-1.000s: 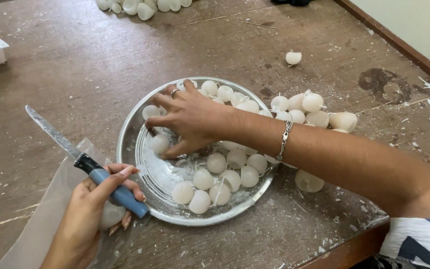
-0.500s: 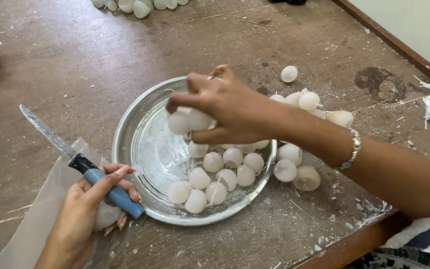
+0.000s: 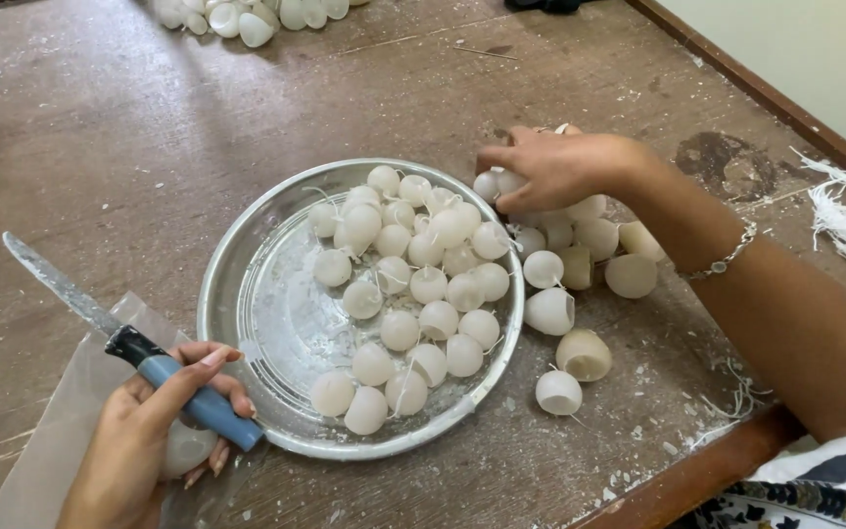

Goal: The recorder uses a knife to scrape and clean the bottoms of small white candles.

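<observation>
Since the earlier frame the right hand (image 3: 555,167) had lifted out of the round metal tray (image 3: 247,294) and swung past its far right rim, leaving the tray's wax candles (image 3: 413,284) uncovered. It was closed around a small cluster of white candles (image 3: 496,182) over the loose heap (image 3: 589,255) on the wooden table (image 3: 100,147), so a handful appeared to be moving between tray and heap. The left hand (image 3: 164,431), at the table's near edge beside the tray, was wrapped around the blue handle of a knife (image 3: 100,318). Its long axis ran diagonally, blade pointing up-left, away from the tray, above a clear plastic sheet (image 3: 61,431).
</observation>
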